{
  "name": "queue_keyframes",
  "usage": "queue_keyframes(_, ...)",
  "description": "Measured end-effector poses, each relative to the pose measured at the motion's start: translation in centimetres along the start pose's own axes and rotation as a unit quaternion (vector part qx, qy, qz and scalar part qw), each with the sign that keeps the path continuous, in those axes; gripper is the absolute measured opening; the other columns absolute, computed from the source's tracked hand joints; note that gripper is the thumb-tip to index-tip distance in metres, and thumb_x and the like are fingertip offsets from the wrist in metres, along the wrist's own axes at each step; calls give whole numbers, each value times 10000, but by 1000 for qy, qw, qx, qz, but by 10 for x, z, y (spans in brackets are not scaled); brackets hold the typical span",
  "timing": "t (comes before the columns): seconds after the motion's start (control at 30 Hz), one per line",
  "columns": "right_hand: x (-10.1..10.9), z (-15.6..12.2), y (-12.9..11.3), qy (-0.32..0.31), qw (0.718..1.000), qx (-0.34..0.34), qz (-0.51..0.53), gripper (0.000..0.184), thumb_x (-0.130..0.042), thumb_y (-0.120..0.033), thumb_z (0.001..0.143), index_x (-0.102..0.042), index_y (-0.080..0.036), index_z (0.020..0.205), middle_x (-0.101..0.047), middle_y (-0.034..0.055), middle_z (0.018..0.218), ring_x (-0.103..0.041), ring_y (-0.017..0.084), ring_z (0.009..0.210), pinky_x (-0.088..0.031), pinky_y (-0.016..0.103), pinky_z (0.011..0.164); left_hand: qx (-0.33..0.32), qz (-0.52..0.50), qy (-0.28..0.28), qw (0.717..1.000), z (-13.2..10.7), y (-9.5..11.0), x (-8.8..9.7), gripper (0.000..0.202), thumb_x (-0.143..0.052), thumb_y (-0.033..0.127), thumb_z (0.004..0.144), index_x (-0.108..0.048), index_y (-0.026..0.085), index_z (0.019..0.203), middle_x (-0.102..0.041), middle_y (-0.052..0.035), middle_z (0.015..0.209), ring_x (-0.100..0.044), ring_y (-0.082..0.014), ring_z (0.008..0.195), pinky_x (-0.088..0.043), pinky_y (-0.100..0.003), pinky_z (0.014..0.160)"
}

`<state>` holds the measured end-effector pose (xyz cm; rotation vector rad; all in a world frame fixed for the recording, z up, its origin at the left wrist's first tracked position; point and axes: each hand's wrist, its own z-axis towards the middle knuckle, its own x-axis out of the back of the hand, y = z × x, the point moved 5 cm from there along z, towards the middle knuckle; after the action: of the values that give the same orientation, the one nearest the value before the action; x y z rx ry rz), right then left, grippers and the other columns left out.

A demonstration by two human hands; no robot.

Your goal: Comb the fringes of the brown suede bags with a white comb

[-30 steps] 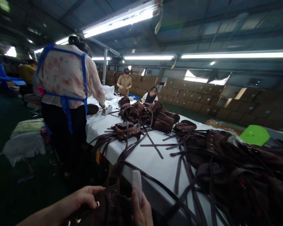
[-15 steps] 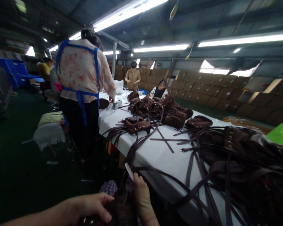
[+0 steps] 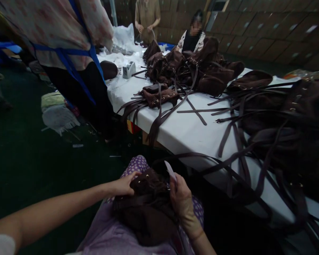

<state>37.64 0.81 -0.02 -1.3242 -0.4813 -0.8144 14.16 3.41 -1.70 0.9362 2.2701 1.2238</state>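
A dark brown bag [image 3: 149, 221] with metal eyelets and straps lies across my lap, over purple clothing. My left hand [image 3: 125, 185] is closed on the bag's upper left edge, thumb on the near side. At the bag's right side, my right hand [image 3: 180, 193] is closed around a pale flat comb [image 3: 170, 170], whose end sticks up above the fingers. The comb's teeth are hard to make out now. Part of the right hand's fingers is hidden behind the hand itself.
A white-covered table [image 3: 191, 136] runs along the front and right, with a pile of brown bags [image 3: 215, 79] and trailing straps. A co-worker in a blue-strapped apron [image 3: 69, 53] stands at the left. A cloth-covered stool [image 3: 57, 109] stands behind. Two people are across the table.
The view has tilted down, bringing the bag and my lap into sight. My left hand now grips the bag's upper edge. My right hand still holds the comb, its end still pointing up.
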Motion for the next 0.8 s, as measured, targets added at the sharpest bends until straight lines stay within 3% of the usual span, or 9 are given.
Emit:
queue_keyframes(0.13,-20,-17,-29,0,995,95,29,320,-329,-313,980,-591,-162,1084,-649,87,890,-639,175,792,-526,266,700,-98,176,-14,979,22,37,7,759,-725,270,684,-408,226,1372,-632,-58,1149,-602,-233,997,-428,-289,871)
queue_keyframes(0.23,-41,-29,-35,-16,993,117,19,322,-318,-292,989,-583,-153,1106,-640,87,867,-646,168,748,-526,240,629,-112,197,-38,973,46,51,5,318,-718,293,698,-682,224,1006,-674,-22,913,-593,-210,851,-404,-266,805)
queue_keyframes(0.3,-45,-36,-35,-7,992,124,8,316,-321,-285,991,-572,-142,1119,-631,89,845,-644,172,721,-520,239,593,-101,182,-39,977,62,51,1,89,-737,236,651,-691,205,720,-633,-11,712,-559,-189,737,-386,-260,763)
queue_keyframes(0.37,-38,-42,-29,32,993,112,11,302,-316,-265,992,-556,-135,1121,-625,89,833,-640,176,728,-525,252,610,-91,152,-27,984,73,47,-4,78,-742,199,617,-669,194,645,-613,-6,660,-544,-178,709,-379,-257,754)
queue_keyframes(0.43,-24,-46,-19,81,993,85,16,286,-310,-253,992,-547,-146,1112,-624,89,847,-634,179,760,-532,269,652,-71,107,-2,992,80,43,-5,113,-719,277,662,-667,180,684,-634,-16,696,-558,-179,717,-391,-261,738)
queue_keyframes(0.53,-3,-50,-5,128,990,67,-8,275,-317,-266,993,-557,-167,1084,-634,84,844,-632,176,761,-536,276,668,-25,23,66,997,83,41,5,402,-525,543,799,-611,154,748,-642,-45,719,-583,-189,678,-430,-290,676)
queue_keyframes(0.6,8,-49,-1,138,987,76,-38,272,-335,-275,992,-571,-171,1077,-658,85,850,-647,175,771,-539,271,684,1,-29,107,994,79,44,13,520,-419,641,814,-571,145,781,-643,-63,727,-598,-197,658,-455,-314,664)
queue_keyframes(0.7,30,-37,-5,181,976,101,-71,266,-383,-285,981,-579,-156,1105,-682,91,864,-662,171,777,-531,247,679,4,-77,134,988,69,56,18,542,-463,652,794,-572,132,899,-675,-86,832,-636,-215,755,-481,-339,744)
queue_keyframes(0.8,55,-17,-25,214,966,123,-77,250,-413,-275,972,-565,-143,1121,-655,76,810,-638,163,716,-518,236,631,-55,-98,158,981,56,76,15,527,-533,589,799,-563,146,1083,-688,-87,994,-635,-235,924,-469,-352,856)
